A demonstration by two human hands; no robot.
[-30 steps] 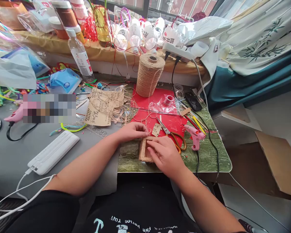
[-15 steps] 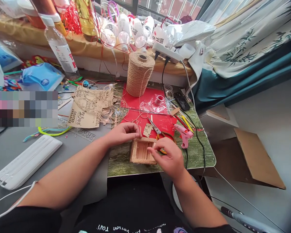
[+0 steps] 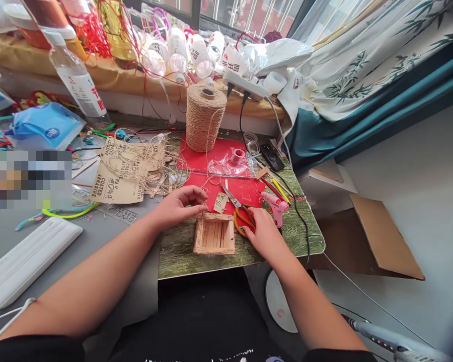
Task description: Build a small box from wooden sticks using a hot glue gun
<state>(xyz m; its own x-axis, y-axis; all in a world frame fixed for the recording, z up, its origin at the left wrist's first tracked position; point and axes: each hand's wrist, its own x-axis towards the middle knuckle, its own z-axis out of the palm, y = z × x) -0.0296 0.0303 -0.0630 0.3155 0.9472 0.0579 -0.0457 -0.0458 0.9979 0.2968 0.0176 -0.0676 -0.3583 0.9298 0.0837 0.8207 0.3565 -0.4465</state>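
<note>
A small wooden-stick box (image 3: pixel 214 249) with twine wrapped round its sides lies near the table's front edge, its open side facing up. At its upper left corner, my left hand (image 3: pixel 183 207) pinches the end of the jute twine, of which little shows between the fingertips. My right hand (image 3: pixel 263 230) is closed on the orange handles of the scissors (image 3: pixel 232 196), right of the box. The blades point away and to the left over a red sheet. Behind stands a large spool of jute twine (image 3: pixel 206 120), its loose strand running down toward my left hand.
A pink glue gun (image 3: pixel 275 206) with a black cord lies beyond my right hand. Pencils, tape rolls and a black device (image 3: pixel 272 157) are farther back. Sandpaper (image 3: pixel 117 176) with tangled twine lies left, near a white power bank-like box (image 3: pixel 33 261). Bottles line the sill.
My right hand has moved from over the box to the scissors' handles and taken hold of them. My left hand stays by the box's corner. The whole view has shifted slightly.
</note>
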